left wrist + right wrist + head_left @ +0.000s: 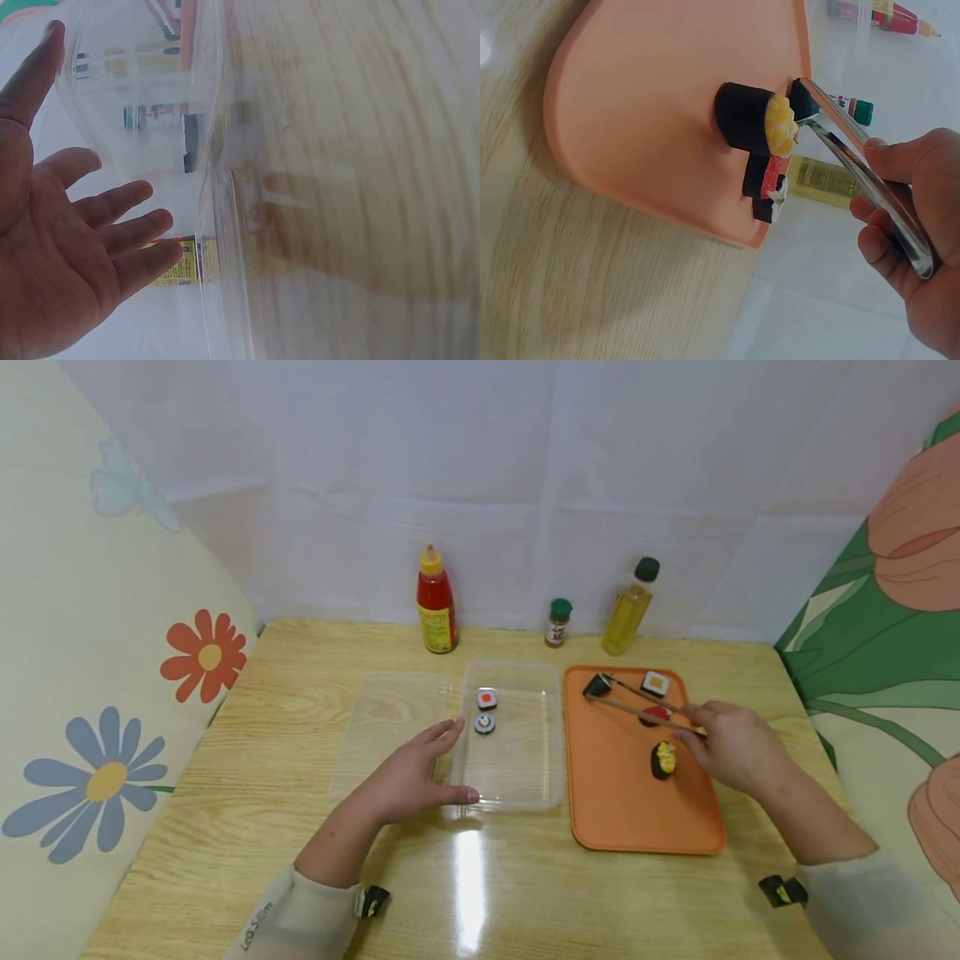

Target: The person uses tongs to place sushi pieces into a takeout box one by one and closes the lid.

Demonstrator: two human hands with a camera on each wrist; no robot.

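Note:
My right hand (738, 745) grips metal tongs (861, 174), whose tips lie either side of a black cone-shaped sushi hand roll (596, 686) at the far left corner of the orange tray (615, 810). Near that hand stand a corn-topped sushi (664, 761), a red-topped sushi (656, 716) partly behind the tongs, and a white roll with an orange centre (656, 683). With fingers spread, my left hand (412, 777) is at the left side of a clear plastic container (517, 805). Inside are a roll with an orange-red centre (487, 698) and a round roll (484, 723).
A clear lid (390, 710) lies flat left of the container. Along the back stand a red sauce bottle (437, 610), a small green-capped shaker (557, 625) and an oil bottle (627, 614). A white cloth (360, 552) hangs behind the wooden table (247, 827).

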